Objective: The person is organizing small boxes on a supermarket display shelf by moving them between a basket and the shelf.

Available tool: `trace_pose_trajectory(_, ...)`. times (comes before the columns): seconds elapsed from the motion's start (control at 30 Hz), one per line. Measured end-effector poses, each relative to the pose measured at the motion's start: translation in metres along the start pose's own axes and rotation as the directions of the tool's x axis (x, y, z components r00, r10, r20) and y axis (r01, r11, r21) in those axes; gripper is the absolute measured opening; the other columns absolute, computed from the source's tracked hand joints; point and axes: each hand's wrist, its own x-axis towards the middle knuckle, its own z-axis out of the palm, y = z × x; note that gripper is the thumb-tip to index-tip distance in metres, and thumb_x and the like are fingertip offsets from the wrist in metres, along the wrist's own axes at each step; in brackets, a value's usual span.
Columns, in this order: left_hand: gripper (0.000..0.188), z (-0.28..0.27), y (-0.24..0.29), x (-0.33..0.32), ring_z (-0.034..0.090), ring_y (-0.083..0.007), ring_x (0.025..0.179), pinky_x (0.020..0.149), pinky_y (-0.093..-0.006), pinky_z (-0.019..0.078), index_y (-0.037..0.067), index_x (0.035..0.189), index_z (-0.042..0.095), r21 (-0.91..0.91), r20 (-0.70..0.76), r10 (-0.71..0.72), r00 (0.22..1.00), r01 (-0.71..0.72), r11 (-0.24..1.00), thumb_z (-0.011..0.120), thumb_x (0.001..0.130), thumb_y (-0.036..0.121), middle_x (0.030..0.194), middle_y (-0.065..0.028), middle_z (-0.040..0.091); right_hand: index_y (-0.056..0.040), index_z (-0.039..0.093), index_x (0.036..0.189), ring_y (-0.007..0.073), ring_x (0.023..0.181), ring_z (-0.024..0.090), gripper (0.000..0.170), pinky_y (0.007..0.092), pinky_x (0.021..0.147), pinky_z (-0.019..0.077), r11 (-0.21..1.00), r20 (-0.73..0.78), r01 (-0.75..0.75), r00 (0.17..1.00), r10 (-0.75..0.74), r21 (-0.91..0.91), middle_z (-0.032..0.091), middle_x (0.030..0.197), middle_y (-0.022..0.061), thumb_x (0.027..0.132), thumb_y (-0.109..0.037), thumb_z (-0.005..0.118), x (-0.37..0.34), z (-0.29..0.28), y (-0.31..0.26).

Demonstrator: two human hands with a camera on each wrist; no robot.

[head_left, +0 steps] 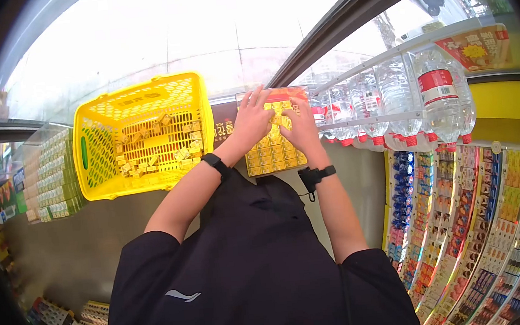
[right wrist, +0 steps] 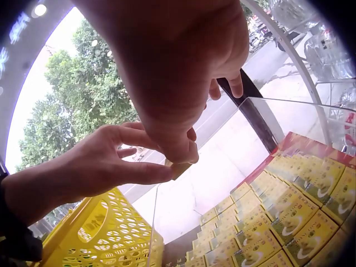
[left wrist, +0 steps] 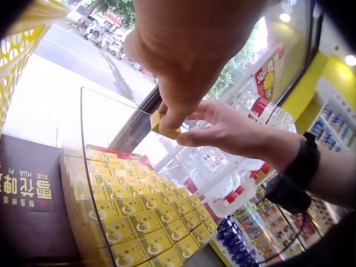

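Both hands meet over a clear-walled case packed with rows of small yellow boxes. A single small yellow box is between them, raised above the rows. My left hand pinches it between thumb and fingers. From the other side my right hand also grips it, fingertips at its edge, as the right wrist view shows with the box partly covered by fingers.
To the left stands a yellow basket with several loose small yellow boxes inside. Stacked green-and-white boxes sit beyond it. On the right are a rack of large water bottles and shelves of colourful packets. Behind the case is a window.
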Motion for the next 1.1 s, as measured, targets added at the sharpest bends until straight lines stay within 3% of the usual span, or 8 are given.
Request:
trace_pose_trajectory(0.1, 0.023, 0.031, 0.004, 0.009, 0.036, -0.0355, 0.152, 0.125, -0.0534, 0.029, 0.015, 0.095, 0.083, 0.059, -0.082, -0.082, 0.993, 0.087, 0.994, 0.082, 0.073, 0.02, 0.154, -0.0132, 0.051, -0.0109, 0.073, 0.118, 0.0432, 0.141, 0.047, 0.043, 0.052, 0.119, 0.0401, 1.0, 0.05, -0.015, 0.999, 0.015, -0.003, 0.054, 0.147, 0.0224, 0.076, -0.016, 0.083, 0.01, 0.02, 0.024)
trace_pose_trajectory(0.3, 0.05, 0.068, 0.008, 0.015, 0.039, -0.0348, 0.151, 0.125, -0.0532, 0.0287, 0.016, 0.129, 0.073, 0.198, -0.031, -0.227, 0.973, 0.228, 0.953, 0.078, 0.081, 0.024, 0.153, -0.0136, 0.052, -0.0072, 0.072, 0.113, 0.0445, 0.132, 0.054, 0.037, 0.0515, 0.112, 0.0461, 0.999, 0.036, -0.023, 0.999, 0.024, -0.045, 0.056, 0.142, 0.0247, 0.077, -0.01, 0.081, 0.026, 0.055, 0.054)
trace_pose_trajectory(0.43, 0.063, 0.089, 0.014, 0.013, 0.039, -0.0373, 0.153, 0.124, -0.0571, 0.0308, 0.014, 0.146, 0.058, 0.15, 0.246, -0.384, 0.89, 0.356, 0.922, 0.074, 0.088, 0.032, 0.16, -0.0147, 0.048, -0.0027, 0.072, 0.104, 0.0436, 0.132, 0.053, 0.021, 0.0529, 0.105, 0.0505, 0.997, -0.012, 0.01, 1.0, -0.011, -0.072, 0.055, 0.142, 0.0262, 0.084, -0.006, 0.07, 0.038, 0.071, 0.062)
trace_pose_trajectory(0.5, 0.07, 0.1, 0.016, 0.015, 0.036, -0.0381, 0.155, 0.124, -0.0578, 0.031, 0.015, 0.153, 0.052, 0.141, 0.351, -0.425, 0.834, 0.402, 0.905, 0.073, 0.09, 0.037, 0.164, -0.0146, 0.044, -0.0012, 0.07, 0.099, 0.0437, 0.131, 0.054, 0.013, 0.0525, 0.103, 0.052, 0.988, 0.115, -0.133, 0.983, 0.142, -0.077, 0.055, 0.141, 0.027, 0.09, -0.006, 0.063, 0.043, 0.072, 0.061)
trace_pose_trajectory(0.57, 0.082, 0.113, 0.01, 0.018, 0.034, -0.04, 0.156, 0.124, -0.0602, 0.0311, 0.016, 0.161, 0.042, 0.168, 0.451, -0.456, 0.767, 0.429, 0.887, 0.072, 0.09, 0.046, 0.169, -0.0135, 0.039, -0.0011, 0.071, 0.1, 0.0434, 0.13, 0.055, 0.014, 0.0526, 0.102, 0.0524, 0.984, 0.159, -0.161, 0.972, 0.173, -0.082, 0.056, 0.14, 0.0266, 0.092, -0.007, 0.061, 0.05, 0.08, 0.061)
trace_pose_trajectory(0.73, 0.085, 0.118, 0.01, 0.025, 0.03, -0.0411, 0.158, 0.125, -0.0621, 0.0287, 0.017, 0.164, 0.038, 0.185, 0.508, -0.447, 0.736, 0.414, 0.892, 0.068, 0.093, 0.052, 0.172, -0.0112, 0.034, -0.0013, 0.072, 0.102, 0.0429, 0.128, 0.056, 0.017, 0.0522, 0.101, 0.0535, 0.973, 0.101, -0.167, 0.978, 0.184, -0.16, 0.056, 0.14, 0.0253, 0.095, -0.011, 0.059, 0.048, 0.1, 0.067)
trace_pose_trajectory(0.9, 0.084, 0.113, 0.004, 0.029, 0.027, -0.0404, 0.16, 0.125, -0.0622, 0.026, 0.018, 0.165, 0.037, 0.169, 0.547, -0.451, 0.705, 0.435, 0.885, 0.066, 0.095, 0.055, 0.174, -0.0092, 0.031, -0.0027, 0.072, 0.104, 0.0424, 0.123, 0.061, 0.018, 0.0519, 0.098, 0.0547, 0.944, 0.137, -0.301, 0.938, 0.319, -0.135, 0.06, 0.136, 0.0251, 0.096, -0.012, 0.059, 0.047, 0.1, 0.07)
trace_pose_trajectory(1.1, 0.084, 0.122, -0.004, 0.025, 0.021, -0.0382, 0.162, 0.125, -0.0652, 0.0238, 0.015, 0.166, 0.034, 0.165, 0.583, -0.415, 0.699, 0.398, 0.903, 0.059, 0.099, 0.058, 0.176, -0.0082, 0.027, -0.0028, 0.073, 0.106, 0.0405, 0.117, 0.063, 0.019, 0.0516, 0.095, 0.0555, 0.935, 0.134, -0.274, 0.942, 0.308, -0.224, 0.064, 0.129, 0.0235, 0.096, -0.013, 0.06, 0.046, 0.105, 0.078)
